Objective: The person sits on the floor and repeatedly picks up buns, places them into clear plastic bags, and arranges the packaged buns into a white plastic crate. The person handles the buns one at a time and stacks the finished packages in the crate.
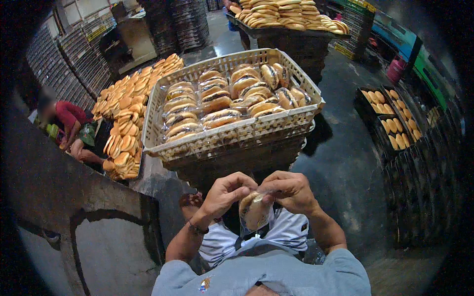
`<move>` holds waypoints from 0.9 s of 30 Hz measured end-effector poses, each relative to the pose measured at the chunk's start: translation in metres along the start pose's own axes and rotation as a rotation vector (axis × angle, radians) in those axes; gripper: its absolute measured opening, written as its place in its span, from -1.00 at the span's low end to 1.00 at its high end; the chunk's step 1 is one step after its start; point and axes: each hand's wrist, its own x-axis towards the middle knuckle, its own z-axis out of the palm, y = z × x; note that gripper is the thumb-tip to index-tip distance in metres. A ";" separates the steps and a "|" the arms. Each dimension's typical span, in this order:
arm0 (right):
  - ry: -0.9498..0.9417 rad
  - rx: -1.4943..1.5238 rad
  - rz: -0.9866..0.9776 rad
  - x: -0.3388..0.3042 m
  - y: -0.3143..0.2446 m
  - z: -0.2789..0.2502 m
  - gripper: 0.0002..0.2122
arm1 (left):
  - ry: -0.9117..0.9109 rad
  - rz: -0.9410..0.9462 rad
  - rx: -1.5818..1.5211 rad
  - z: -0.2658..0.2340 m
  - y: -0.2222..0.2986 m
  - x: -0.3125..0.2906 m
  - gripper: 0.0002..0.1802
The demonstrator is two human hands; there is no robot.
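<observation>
A bread bun in a clear plastic bag hangs upright between my hands, above my lap. My left hand pinches the top of the bag on one side, thumb against forefinger. On the other side my right hand pinches the bag's upper edge near the bun's top. Just beyond my hands stands a cream plastic crate with slotted walls. Rows of bagged buns with dark filling fill it; some at the right lie tilted.
Left of the crate, loose buns cover a long surface, where a person in a red shirt sits. More buns are piled on a far table. Trays of buns stand at right. A dark partition rises at near left.
</observation>
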 end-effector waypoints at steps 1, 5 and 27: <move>0.015 -0.029 0.007 0.002 -0.002 0.000 -0.72 | 0.003 0.072 -0.027 0.002 0.000 0.000 -0.71; 0.014 -0.122 -0.032 0.002 0.000 0.008 -0.77 | 0.125 0.030 -0.221 -0.008 -0.018 0.000 -0.74; -0.026 0.179 0.009 -0.014 0.004 -0.003 -0.75 | 0.023 -0.300 -0.123 0.003 -0.003 -0.008 -0.78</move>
